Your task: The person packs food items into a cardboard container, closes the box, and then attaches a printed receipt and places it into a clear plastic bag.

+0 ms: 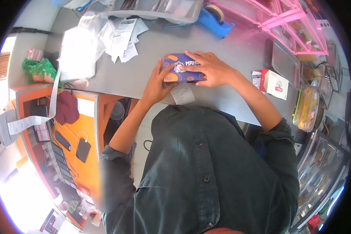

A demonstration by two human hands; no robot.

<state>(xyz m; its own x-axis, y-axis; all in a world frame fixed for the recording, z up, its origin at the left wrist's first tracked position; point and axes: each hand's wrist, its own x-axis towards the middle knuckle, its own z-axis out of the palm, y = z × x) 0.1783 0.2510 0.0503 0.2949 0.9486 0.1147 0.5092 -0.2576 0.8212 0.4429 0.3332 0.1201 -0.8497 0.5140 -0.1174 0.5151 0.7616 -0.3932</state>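
Observation:
A purple cardboard box (pixel 179 77) with orange food pictures and white lettering lies on the grey metal table, close to its front edge. My left hand (pixel 156 87) grips the box's left end, thumb and fingers around its edges. Across the top and right end spreads my right hand (pixel 213 70), its thumb at the near edge and fingertips reaching the far edge. Both hands are closed on the box. A printed paper slip (pixel 183 96) sticks out below the box's near side, toward my body. The box's underside and far side are hidden.
Paper receipts (pixel 123 39) and white plastic bags (pixel 78 52) lie at the back left. A blue tape dispenser (pixel 216 24), grey tray (pixel 171 16) and pink rack (pixel 279 22) stand behind. A small white-and-red box (pixel 276 85) sits right. Phones (pixel 83 150) rest on an orange surface at left.

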